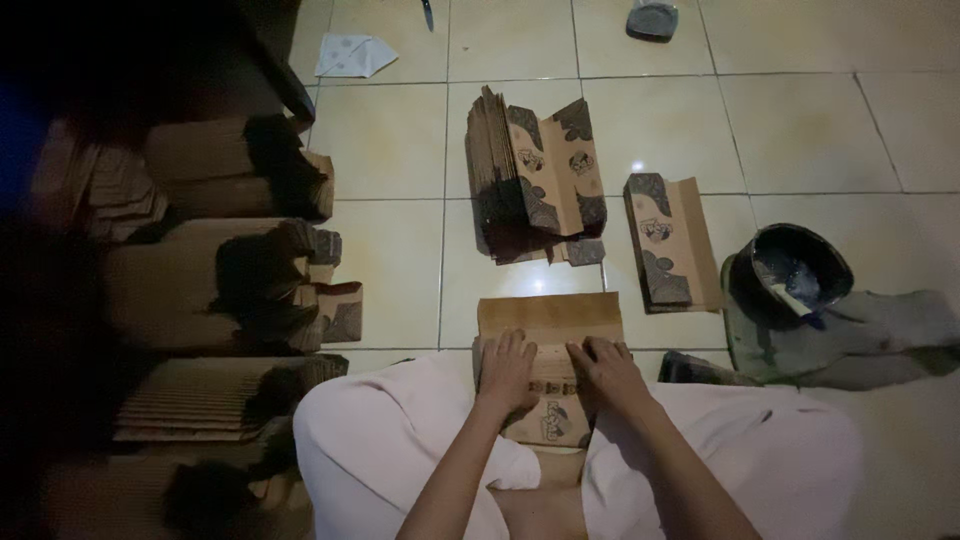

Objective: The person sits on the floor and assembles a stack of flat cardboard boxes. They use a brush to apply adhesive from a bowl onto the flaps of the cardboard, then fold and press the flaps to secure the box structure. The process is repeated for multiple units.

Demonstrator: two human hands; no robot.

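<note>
Between the person's knees, on the tiled floor (800,130), lies a flat brown paper bag (548,345) with a matt, creased surface and a dark printed pattern at its near end. The left hand (508,372) and the right hand (608,372) both press on it palm down, fingers spread flat and gripping nothing. The bag's long axis runs away from the person, its plain far end pointing toward a leaning stack of folded bags (530,175) farther out on the floor. Just right of that stack lies a single folded bag (670,240), also lengthwise. Near the right knee sits a round black bowl (795,268) on a grey cloth (880,335). Along the left side rise dim piles of bags (220,260), their ribbed edges showing.
</note>
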